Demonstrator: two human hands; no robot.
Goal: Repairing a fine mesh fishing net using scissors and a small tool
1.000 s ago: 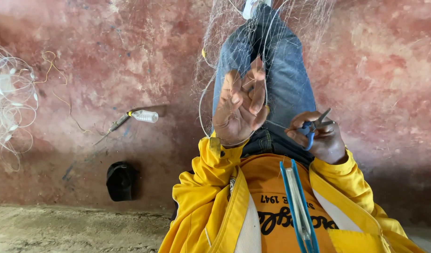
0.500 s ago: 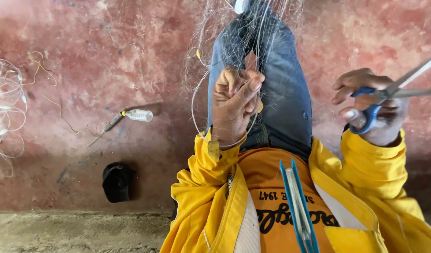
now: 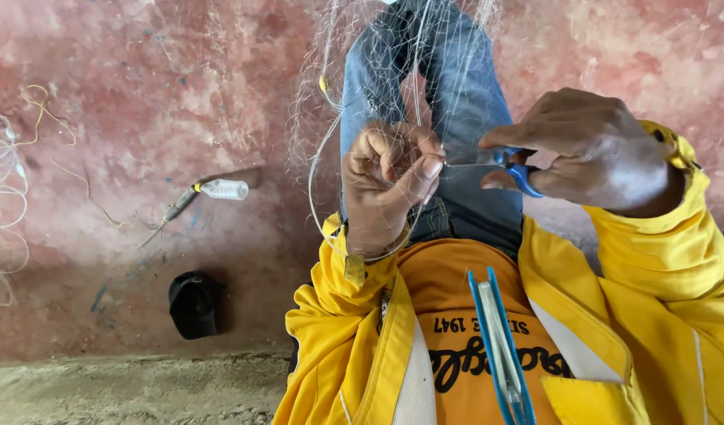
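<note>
net (image 3: 393, 71), thin and pale, hangs over my jeans (image 3: 464, 94) and runs down into my left hand (image 3: 385, 185). that hand is closed, thumb and fingers pinching a bit of the mesh just in front of my lap. my right hand (image 3: 590, 153) is curled around blue-handled scissors (image 3: 503, 161), fingers through the loops; the blades point left and their tips reach the pinched mesh, right beside my left thumb. i cannot tell whether the blades are apart or together. both hands sit close, nearly touching, over the jeans and above my orange shirt (image 3: 456, 291) and yellow jacket (image 3: 668, 267). a blue-edged flat tool (image 3: 495, 338) lies against my chest. off to the left on the reddish floor (image 3: 141, 94) lies a small clear bottle (image 3: 224, 189) with a thin stick (image 3: 173, 211) just beside it, a black cap (image 3: 195, 303) nearer me, and loops of white line (image 3: 0, 205) at the far left edge, well apart from my hands.
</note>
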